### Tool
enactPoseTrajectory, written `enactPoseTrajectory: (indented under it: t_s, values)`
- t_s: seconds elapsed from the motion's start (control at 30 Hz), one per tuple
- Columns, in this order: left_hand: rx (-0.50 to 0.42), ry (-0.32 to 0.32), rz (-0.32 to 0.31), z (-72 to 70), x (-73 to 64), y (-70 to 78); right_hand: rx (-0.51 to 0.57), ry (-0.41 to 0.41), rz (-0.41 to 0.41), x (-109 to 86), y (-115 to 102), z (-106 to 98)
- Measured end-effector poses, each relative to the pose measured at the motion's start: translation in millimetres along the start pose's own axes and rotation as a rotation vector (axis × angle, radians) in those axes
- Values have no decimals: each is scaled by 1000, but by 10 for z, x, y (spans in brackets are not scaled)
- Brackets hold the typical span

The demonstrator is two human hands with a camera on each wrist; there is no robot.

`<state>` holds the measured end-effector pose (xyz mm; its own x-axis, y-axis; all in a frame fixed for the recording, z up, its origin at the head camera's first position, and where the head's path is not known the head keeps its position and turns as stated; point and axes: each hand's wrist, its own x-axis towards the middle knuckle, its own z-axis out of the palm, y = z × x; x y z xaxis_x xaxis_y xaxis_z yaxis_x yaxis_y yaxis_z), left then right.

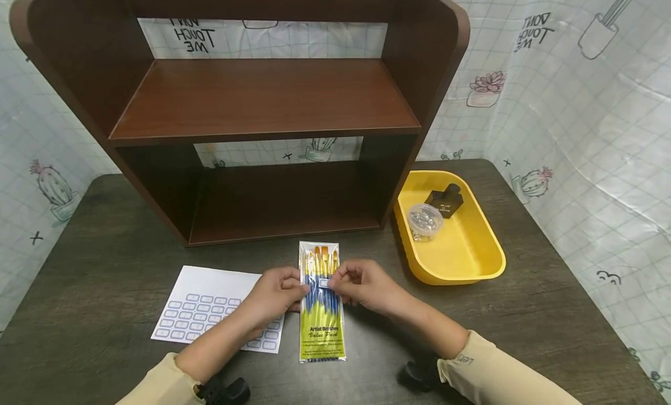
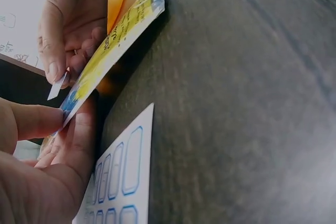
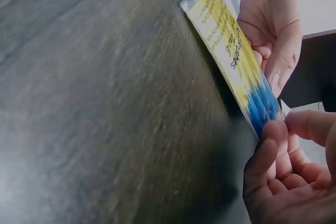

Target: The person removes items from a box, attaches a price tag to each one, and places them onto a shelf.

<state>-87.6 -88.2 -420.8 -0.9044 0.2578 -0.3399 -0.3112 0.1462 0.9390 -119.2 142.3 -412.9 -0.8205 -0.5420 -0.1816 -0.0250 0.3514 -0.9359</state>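
A clear packet of artist brushes (image 1: 322, 335) with a yellow-green printed lower part is held just above the table, brush tips pointing toward the shelf. My left hand (image 1: 276, 291) grips its left edge, thumb on the front and fingers behind, as the left wrist view shows. Between thumb and index finger, my right hand (image 1: 364, 284) pinches a small white label (image 2: 57, 88) with a blue border, close over the brush handles. Partly under my left forearm lies a white sheet of labels (image 1: 201, 303), printed with rows of blue-bordered rectangles.
A dark brown two-tier shelf (image 1: 267, 134) stands at the back of the dark wood table (image 1: 94, 312). To its right, a yellow tray (image 1: 461, 256) holds a round clear tub (image 1: 425, 219) of small shiny pieces and a black box-like item (image 1: 445, 201).
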Motion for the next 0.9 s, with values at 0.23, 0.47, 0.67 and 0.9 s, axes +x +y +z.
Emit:
enactPoseTrajectory:
  t_s: [0.23, 0.47, 0.67, 0.9]
  values:
    - [-11, -15, 8, -10, -14, -12, -86, 24, -13, 20, -52, 39]
    - [-21, -34, 25, -4, -27, -23, -192, 76, -19, 16, -71, 67]
    - [-34, -51, 44, -8, -30, -40, -299, 148, -27, 0, -103, 120]
    - [-38, -52, 64, -8, -31, -20, -413, 311, -23, 17, -148, 177]
